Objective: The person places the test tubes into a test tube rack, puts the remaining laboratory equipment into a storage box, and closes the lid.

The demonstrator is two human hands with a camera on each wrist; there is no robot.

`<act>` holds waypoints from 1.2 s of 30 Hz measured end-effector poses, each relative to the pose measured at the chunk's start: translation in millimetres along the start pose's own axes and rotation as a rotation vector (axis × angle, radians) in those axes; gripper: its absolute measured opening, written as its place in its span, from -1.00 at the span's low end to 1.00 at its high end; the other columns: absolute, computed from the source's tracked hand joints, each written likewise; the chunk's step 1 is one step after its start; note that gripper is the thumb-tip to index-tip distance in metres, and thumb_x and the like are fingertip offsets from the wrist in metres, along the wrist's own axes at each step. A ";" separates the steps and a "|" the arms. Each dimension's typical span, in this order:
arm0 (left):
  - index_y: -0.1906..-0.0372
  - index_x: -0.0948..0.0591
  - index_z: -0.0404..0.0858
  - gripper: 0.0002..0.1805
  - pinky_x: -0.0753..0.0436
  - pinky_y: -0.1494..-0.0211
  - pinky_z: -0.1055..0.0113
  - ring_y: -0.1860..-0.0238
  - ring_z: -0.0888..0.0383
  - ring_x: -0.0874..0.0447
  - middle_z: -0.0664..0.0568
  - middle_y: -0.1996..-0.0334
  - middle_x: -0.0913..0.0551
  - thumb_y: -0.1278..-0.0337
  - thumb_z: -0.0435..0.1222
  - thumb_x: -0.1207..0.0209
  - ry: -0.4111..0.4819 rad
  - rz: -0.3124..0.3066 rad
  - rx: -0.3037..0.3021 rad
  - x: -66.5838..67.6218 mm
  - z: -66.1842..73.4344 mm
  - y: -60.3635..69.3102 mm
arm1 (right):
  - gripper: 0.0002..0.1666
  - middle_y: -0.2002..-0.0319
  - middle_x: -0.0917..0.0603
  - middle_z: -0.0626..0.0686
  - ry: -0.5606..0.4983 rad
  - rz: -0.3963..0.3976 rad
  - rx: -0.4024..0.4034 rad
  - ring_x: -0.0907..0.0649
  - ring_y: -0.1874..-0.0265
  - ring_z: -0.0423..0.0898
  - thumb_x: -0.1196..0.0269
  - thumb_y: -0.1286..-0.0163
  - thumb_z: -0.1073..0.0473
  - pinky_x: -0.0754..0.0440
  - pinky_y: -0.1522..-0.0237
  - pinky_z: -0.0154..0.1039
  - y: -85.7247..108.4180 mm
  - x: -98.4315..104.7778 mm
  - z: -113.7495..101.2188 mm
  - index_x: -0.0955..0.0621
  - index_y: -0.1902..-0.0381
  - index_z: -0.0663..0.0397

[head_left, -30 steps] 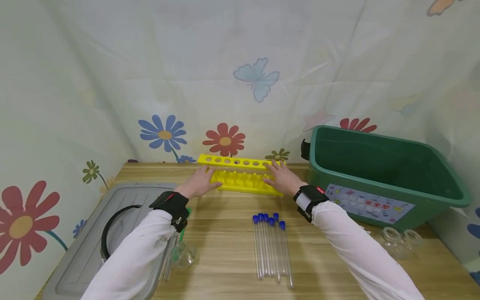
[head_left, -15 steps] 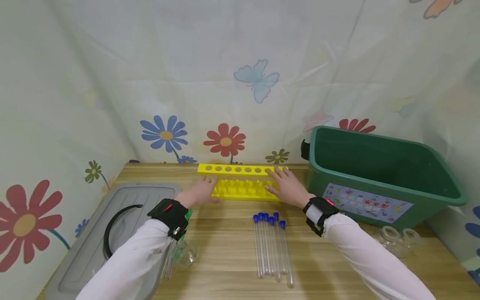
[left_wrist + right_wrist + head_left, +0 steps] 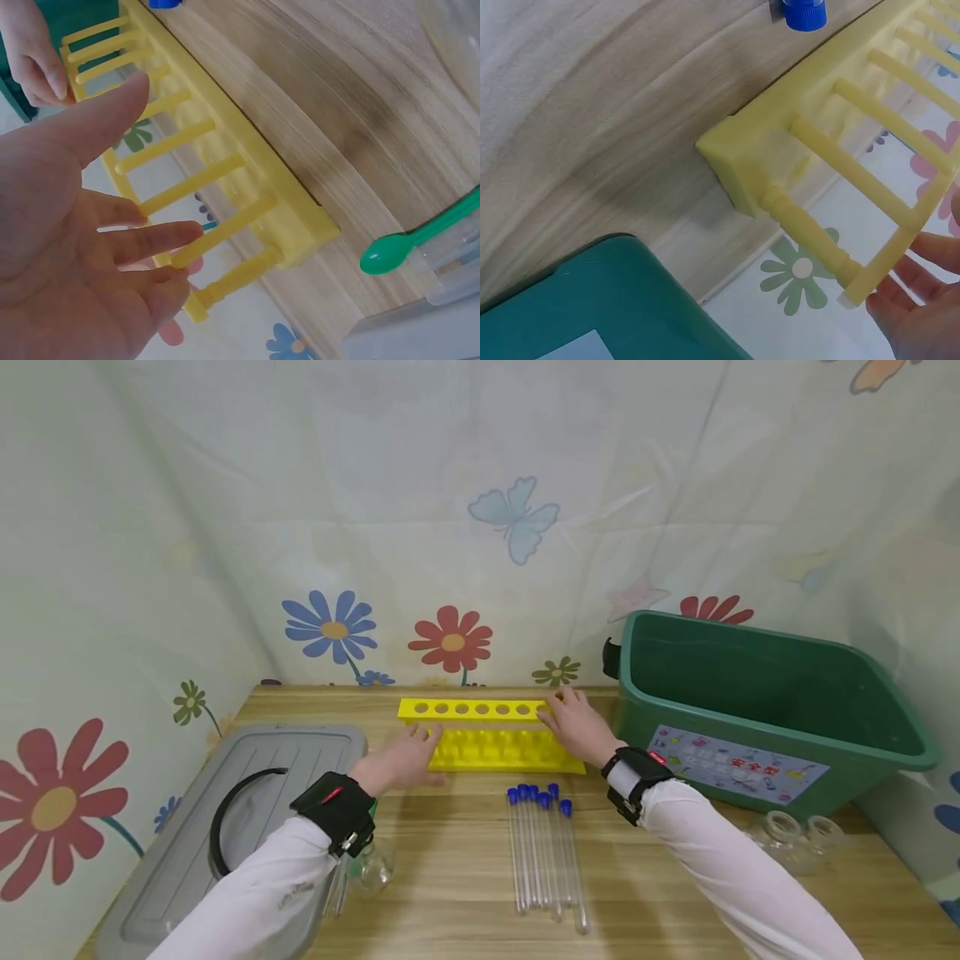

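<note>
A yellow test tube rack (image 3: 502, 752) stands upright on the wooden table, its top rail holding a row of round holes. At its right end my right hand (image 3: 583, 727) grips the top rail; the right wrist view shows the fingers (image 3: 937, 251) bent around that rail. My left hand (image 3: 401, 758) is at the rack's left end, thumb stretched out and fingers loosely spread against the top rail and posts in the left wrist view. In front of the rack lie several clear test tubes (image 3: 543, 860) with blue caps.
A green bin (image 3: 750, 727) stands at the right, with small glass bottles (image 3: 783, 839) before it. At left lies a grey lid (image 3: 285, 747) with a black handle (image 3: 219, 814). A green spoon (image 3: 386, 253) and a glass vessel (image 3: 372, 866) are near the left wrist.
The rack has come away from the wall toward me and slightly right, and now stands straighter. Both hands moved with it; the right fingers have bent around the rail's end.
</note>
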State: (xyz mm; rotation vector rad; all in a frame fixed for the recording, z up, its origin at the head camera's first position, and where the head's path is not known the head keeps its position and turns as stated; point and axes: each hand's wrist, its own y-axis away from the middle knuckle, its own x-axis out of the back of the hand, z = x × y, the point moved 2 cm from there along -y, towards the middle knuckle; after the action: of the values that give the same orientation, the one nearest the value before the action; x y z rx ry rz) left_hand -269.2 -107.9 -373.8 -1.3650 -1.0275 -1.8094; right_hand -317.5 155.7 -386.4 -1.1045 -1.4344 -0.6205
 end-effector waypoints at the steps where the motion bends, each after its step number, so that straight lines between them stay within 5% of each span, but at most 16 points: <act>1: -0.33 -0.07 -0.43 -0.09 -0.12 -0.22 0.00 -0.26 -0.24 -0.02 -0.35 -0.23 -0.18 -0.04 0.02 -0.18 0.001 -0.003 0.004 -0.3 1.4 1.1 | -0.53 0.05 -0.39 0.28 -0.013 -0.004 0.004 -0.37 0.03 0.18 -0.04 -0.38 0.06 -0.39 0.01 0.01 -0.7 -0.7 0.8 -0.41 -0.06 0.36; 10: -0.23 -0.27 -0.39 -0.20 -0.34 -0.11 0.11 -0.11 -0.13 -0.31 -0.32 -0.22 -0.19 0.00 0.02 -0.22 -0.027 0.005 0.055 9.9 13.7 8.3 | -0.46 0.01 -0.43 0.27 -0.089 -0.067 0.031 -0.39 0.02 0.15 -0.14 -0.30 0.07 -0.32 -0.06 0.01 -4.5 -5.0 10.4 -0.41 -0.10 0.37; 15: -0.07 -0.47 -0.33 -0.41 -0.46 0.01 0.10 -0.04 -0.12 -0.39 -0.27 -0.17 -0.29 -0.02 -0.02 -0.22 -0.101 0.122 0.044 26.3 38.6 17.2 | -0.45 0.01 -0.44 0.27 -0.128 -0.088 0.003 -0.41 0.02 0.16 -0.14 -0.30 0.05 -0.32 -0.05 0.03 -5.5 -4.7 13.8 -0.42 -0.09 0.37; 20: 0.02 -0.52 -0.32 -0.48 -0.57 0.34 0.24 0.21 0.00 -0.54 -0.20 0.03 -0.47 -0.02 -0.03 -0.22 -0.149 0.230 -0.035 31.8 73.1 27.5 | -0.46 0.05 -0.46 0.25 -0.136 -0.092 -0.014 -0.42 0.06 0.14 -0.15 -0.29 0.05 -0.35 -0.02 0.02 -7.1 -4.0 14.5 -0.44 -0.08 0.35; 28: 0.05 -0.53 -0.31 -0.53 -0.56 0.45 0.32 0.33 0.07 -0.55 -0.12 0.18 -0.52 -0.08 -0.03 -0.18 -0.109 0.233 -0.040 13.7 102.9 24.6 | -0.44 0.06 -0.46 0.26 -0.152 -0.093 -0.028 -0.43 0.09 0.14 -0.19 -0.25 0.06 -0.36 -0.01 0.02 -6.0 -3.2 16.6 -0.44 -0.07 0.37; 36: 0.31 -0.57 -0.30 -0.76 -0.44 0.61 0.38 0.54 0.18 -0.49 -0.01 0.50 -0.51 -0.14 -0.17 -0.15 0.037 0.257 -0.010 -29.8 113.1 9.7 | -0.43 -0.05 -0.42 0.30 -0.213 -0.056 -0.016 -0.37 -0.05 0.19 -0.18 -0.26 0.04 -0.25 -0.10 0.05 -3.8 -5.4 20.9 -0.44 -0.07 0.39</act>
State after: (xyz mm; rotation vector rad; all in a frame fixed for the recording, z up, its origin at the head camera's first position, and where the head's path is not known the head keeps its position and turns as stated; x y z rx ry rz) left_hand -200.9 -13.0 -383.2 -1.3945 -0.7845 -1.6441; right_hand -330.9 170.9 -394.8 -1.1738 -1.6499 -0.5678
